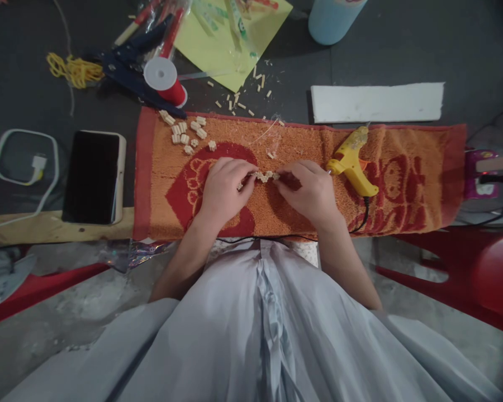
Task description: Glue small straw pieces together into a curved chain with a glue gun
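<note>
My left hand [228, 187] and my right hand [309, 190] pinch the two ends of a short chain of small pale wooden pieces [265, 177]. The chain spans the gap between my fingertips, just over an orange and red towel [302, 218]. Its ends are hidden by my fingers. On the towel's upper left lie several small bundles of short wooden sticks [184, 133]. A yellow hot glue gun [354, 162] rests on the towel close to my right hand, its cord running toward me.
A phone [93, 177] and a white cable [25, 134] lie at left. Behind the towel are a red thread spool [167, 84], dark blue cutters [126, 72], yellow string [75, 70], yellow paper [235, 56], loose stick bits [237, 100], a white strip [377, 102] and a blue bottle [333, 22].
</note>
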The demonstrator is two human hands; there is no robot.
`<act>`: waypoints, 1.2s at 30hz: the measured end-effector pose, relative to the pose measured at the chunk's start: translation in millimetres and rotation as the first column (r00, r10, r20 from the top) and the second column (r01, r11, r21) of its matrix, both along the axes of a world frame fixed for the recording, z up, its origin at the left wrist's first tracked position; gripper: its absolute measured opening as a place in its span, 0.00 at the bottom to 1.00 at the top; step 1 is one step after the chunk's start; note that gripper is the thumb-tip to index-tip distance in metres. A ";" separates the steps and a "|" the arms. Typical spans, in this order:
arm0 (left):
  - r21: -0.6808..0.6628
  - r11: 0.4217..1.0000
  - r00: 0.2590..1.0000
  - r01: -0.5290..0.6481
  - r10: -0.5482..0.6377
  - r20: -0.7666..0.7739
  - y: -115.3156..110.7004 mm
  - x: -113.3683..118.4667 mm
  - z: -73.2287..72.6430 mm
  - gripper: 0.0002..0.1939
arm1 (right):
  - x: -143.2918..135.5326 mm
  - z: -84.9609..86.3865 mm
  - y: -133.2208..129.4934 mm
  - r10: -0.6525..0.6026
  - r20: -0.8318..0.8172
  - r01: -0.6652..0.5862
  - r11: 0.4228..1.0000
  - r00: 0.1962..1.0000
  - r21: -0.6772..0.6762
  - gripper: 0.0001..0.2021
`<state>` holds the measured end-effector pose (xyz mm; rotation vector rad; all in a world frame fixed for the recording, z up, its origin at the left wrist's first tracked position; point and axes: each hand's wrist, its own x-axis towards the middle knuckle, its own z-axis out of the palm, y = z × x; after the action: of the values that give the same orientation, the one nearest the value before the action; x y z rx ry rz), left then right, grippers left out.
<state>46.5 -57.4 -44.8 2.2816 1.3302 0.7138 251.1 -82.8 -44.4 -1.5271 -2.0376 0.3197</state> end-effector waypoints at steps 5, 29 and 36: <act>-0.006 1.000 1.000 0.002 -0.002 -0.010 0.1 -0.2 -0.2 0.09 | -1.0 -0.4 0.4 0.001 -0.009 -0.001 1.000 1.000 0.007 0.04; -0.033 0.999 1.000 -0.023 0.022 -0.019 -0.5 -0.1 0.9 0.12 | 1.4 1.6 3.0 0.012 -0.069 -0.015 0.999 0.998 -0.036 0.02; -0.037 0.999 0.999 -0.036 0.037 0.011 -0.7 -1.0 2.2 0.13 | 1.4 0.6 2.6 0.012 -0.092 -0.016 0.999 0.996 -0.047 0.04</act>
<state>45.5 -58.1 -42.7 2.2260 1.3719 0.7075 252.5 -80.2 -43.9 -1.4991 -1.9827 0.4393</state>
